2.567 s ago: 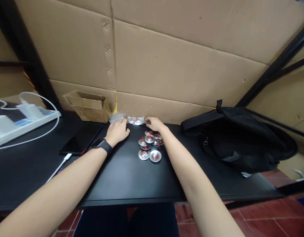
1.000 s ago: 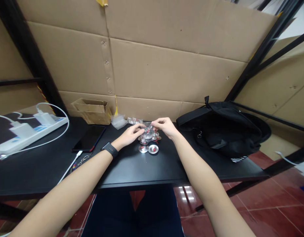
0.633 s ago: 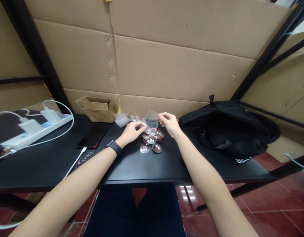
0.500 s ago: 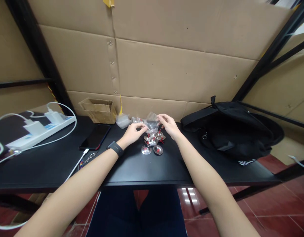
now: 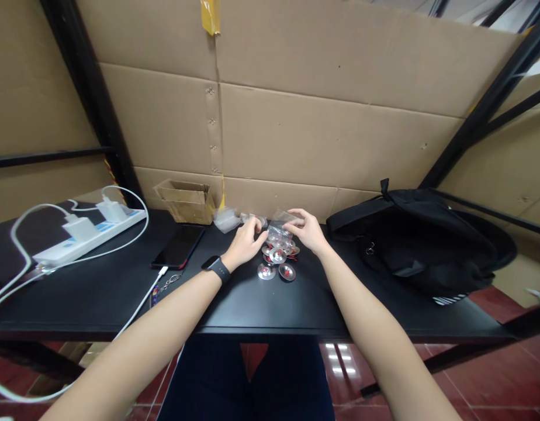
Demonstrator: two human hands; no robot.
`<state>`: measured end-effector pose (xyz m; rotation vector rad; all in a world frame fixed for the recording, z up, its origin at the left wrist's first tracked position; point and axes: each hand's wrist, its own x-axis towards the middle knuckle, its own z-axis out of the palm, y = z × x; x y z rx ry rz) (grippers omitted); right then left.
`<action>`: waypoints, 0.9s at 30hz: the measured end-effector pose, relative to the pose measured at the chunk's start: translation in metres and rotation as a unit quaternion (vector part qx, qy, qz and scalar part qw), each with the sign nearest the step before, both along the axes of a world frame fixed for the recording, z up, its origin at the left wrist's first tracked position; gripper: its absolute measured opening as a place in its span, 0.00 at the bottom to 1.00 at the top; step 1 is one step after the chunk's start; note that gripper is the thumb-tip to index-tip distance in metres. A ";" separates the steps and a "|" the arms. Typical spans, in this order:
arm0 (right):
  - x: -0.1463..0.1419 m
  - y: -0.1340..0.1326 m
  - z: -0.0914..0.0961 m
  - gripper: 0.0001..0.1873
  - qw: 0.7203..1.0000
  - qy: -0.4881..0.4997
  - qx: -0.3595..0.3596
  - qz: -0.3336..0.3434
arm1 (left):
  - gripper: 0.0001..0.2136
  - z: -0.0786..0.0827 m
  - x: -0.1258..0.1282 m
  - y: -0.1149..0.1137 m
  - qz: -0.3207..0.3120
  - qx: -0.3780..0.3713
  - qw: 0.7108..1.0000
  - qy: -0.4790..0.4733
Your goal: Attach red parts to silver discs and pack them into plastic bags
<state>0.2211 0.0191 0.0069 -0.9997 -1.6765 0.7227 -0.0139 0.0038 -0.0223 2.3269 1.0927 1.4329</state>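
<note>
Both hands meet over a small pile of round silver discs with red centres on the black table. My left hand, with a black watch on its wrist, pinches one side of a small clear plastic bag. My right hand pinches the bag's other side. The bag hangs just above the discs. What is inside the bag is too small to tell.
More clear bags lie by the cardboard wall, next to a small open cardboard box. A dark phone with a white cable lies to the left. A white power strip sits far left. A black backpack fills the right.
My hands came back from the bags at the wall with one clear bag. They lifted it over the discs and have now lowered it a little.
</note>
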 end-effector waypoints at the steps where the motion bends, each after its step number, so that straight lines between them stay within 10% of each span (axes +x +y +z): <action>1: 0.002 0.001 -0.002 0.26 1.000 -0.023 -0.002 -0.008 | 0.06 0.002 0.000 -0.002 0.005 0.024 1.000 0.020; 10: -0.006 -0.006 0.000 0.26 0.996 -0.004 -0.049 0.069 | 0.11 0.011 0.007 -0.019 0.000 0.160 0.966 0.204; 27: 0.001 -0.002 -0.003 0.27 0.994 0.027 -0.088 0.064 | 0.13 0.003 0.003 -0.004 -0.042 0.168 0.953 0.250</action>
